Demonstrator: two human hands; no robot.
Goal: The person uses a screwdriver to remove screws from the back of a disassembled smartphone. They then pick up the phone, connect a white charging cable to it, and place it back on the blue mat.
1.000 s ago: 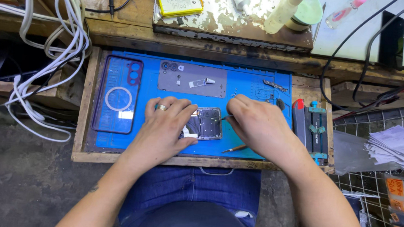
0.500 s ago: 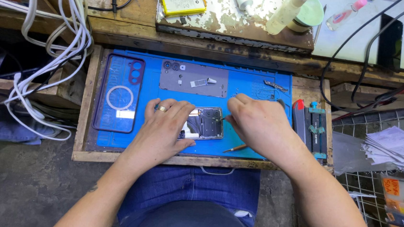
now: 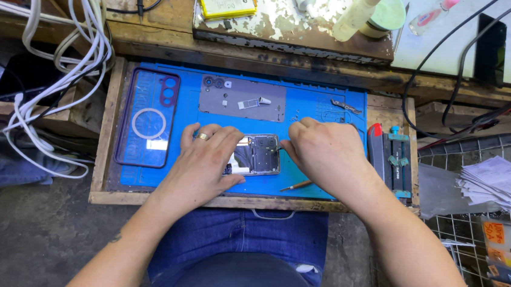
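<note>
An opened phone [image 3: 260,155] with its back off lies on a blue work mat [image 3: 319,109]. My left hand [image 3: 202,160], a ring on one finger, lies over the phone's left half and holds it down. My right hand [image 3: 321,152] has its fingers curled against the phone's upper right edge. Whether those fingers pinch a small tool is hidden.
A clear phone case [image 3: 147,120] lies left on the mat and a grey pad with small parts [image 3: 240,100] behind the phone. Tweezers [image 3: 346,106], a thin wooden stick [image 3: 296,185] and a clamp holder [image 3: 395,160] are at the right. White cables [image 3: 62,55] hang left, and papers [image 3: 501,181] lie right.
Both hands stay on the phone. My right hand's fingers have shifted only slightly at its right edge.
</note>
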